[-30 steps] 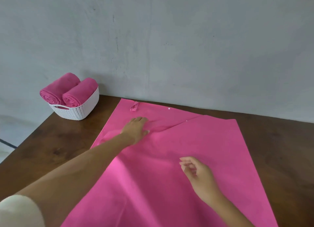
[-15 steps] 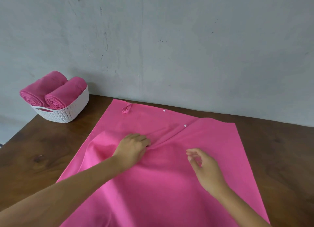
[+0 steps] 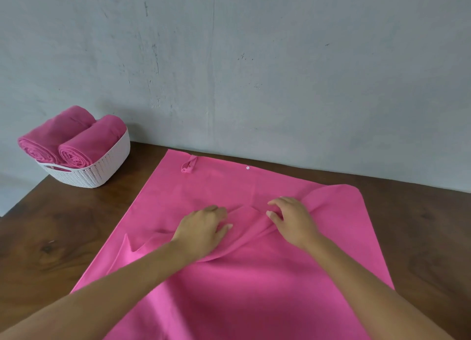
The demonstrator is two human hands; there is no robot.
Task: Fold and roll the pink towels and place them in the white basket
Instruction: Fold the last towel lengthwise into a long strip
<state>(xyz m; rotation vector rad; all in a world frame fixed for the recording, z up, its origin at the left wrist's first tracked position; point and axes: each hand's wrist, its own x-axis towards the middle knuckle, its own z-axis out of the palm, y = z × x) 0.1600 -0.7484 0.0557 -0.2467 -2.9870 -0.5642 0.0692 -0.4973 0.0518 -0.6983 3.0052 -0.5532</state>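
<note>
Pink towel (image 3: 254, 276), white basket (image 3: 102, 169)

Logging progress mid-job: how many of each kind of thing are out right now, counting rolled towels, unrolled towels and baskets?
rolled pink towels: 2, both in the basket
spread pink towel: 1, flat on the table
white basket: 1
Total: 4

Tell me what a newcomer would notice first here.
A big pink towel lies spread over the table, with the left hand and right hand on its creased middle. At far left, a white basket holds two rolled towels.
</note>
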